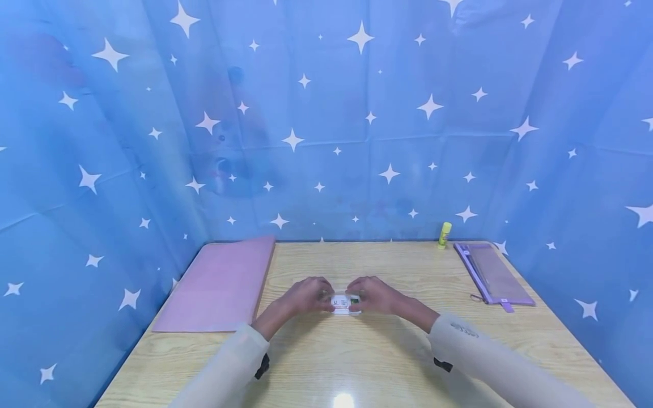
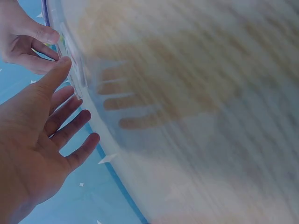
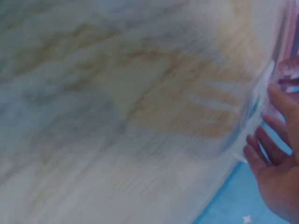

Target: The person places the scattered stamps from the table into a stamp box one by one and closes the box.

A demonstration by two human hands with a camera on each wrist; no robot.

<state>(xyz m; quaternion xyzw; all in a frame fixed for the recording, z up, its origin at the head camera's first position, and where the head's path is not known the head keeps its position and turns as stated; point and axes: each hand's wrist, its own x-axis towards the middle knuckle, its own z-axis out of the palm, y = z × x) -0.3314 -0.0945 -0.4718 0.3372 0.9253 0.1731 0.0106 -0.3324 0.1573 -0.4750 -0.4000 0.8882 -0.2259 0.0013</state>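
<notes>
Near the middle of the table, both hands hold a small flat see-through packet [image 1: 340,304] with a white printed label; its exact kind is too small to tell. My left hand [image 1: 308,296] pinches its left end between thumb and fingers. At the right end, my right hand [image 1: 376,296] does the same. In the left wrist view the packet [image 2: 74,56] is seen edge-on at the left thumb tip, and the other fingers are spread apart. The right wrist view is blurred, with the right hand [image 3: 279,158] at its right edge.
A pink folder [image 1: 219,289] lies on the left of the wooden table [image 1: 326,357]. At the back right stands a yellow glue stick [image 1: 444,235], beside a purple zip pouch [image 1: 497,275]. A blue star-patterned curtain [image 1: 326,107] surrounds the table's back and sides.
</notes>
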